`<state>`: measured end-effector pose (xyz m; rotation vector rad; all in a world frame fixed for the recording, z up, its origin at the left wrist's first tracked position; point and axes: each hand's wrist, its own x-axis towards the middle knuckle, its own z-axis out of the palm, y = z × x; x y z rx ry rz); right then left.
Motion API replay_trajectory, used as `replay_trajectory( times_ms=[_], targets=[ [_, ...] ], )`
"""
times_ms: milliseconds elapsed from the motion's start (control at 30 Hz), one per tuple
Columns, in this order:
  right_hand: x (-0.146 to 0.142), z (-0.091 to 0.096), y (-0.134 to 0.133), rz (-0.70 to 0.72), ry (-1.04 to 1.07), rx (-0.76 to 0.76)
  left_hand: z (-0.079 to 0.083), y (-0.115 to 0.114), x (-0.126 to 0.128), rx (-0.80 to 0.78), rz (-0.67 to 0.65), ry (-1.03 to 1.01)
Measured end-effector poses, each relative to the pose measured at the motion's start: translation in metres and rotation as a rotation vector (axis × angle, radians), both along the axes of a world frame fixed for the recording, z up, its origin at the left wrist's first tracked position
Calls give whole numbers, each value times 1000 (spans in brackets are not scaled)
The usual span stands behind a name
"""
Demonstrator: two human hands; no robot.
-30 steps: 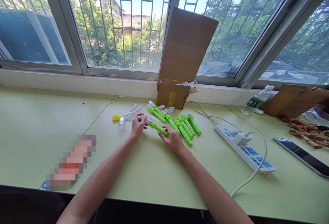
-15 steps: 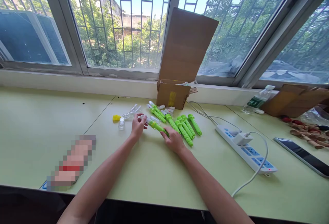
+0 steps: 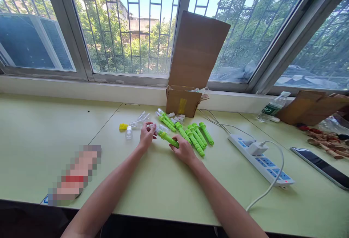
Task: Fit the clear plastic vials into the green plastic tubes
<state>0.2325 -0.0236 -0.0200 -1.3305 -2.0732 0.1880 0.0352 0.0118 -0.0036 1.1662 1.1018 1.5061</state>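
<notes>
Between both hands, just above the table, is a slim green plastic tube [image 3: 168, 137] with a clear plastic end, slanting down to the right. My left hand [image 3: 147, 135] is closed around the clear end, fingertips pinched on it. At the lower green end, my right hand [image 3: 183, 148] grips with thumb and fingers. Several similar green tubes [image 3: 196, 141] lie just beyond and right of my hands, some ribbed and some with clear tips. Left of my left hand are a clear plastic cap [image 3: 129, 133], a yellow piece [image 3: 123, 126] and loose clear tubes [image 3: 140, 119].
A cardboard box [image 3: 181, 101] with a raised flap stands against the window sill, small white pieces [image 3: 179, 118] before it. To the right are a power strip [image 3: 261, 159] with cables, a phone [image 3: 321, 167] and a water bottle [image 3: 274, 107]. A blurred flat item [image 3: 76, 176] lies left.
My right hand has shifted slightly on the tube, and more of its green lower end shows. My left hand stays at the clear end. The view has tilted a little.
</notes>
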Motion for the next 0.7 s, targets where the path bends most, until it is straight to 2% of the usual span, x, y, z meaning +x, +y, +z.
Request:
replay_trajectory(
  times_ms=[300, 700],
  targets=[
    [-2, 5, -4, 28, -68, 52, -4, 3, 0, 5, 10, 9],
    [-1, 4, -3, -19, -121, -18, -6, 3, 1, 12, -24, 19]
  ],
)
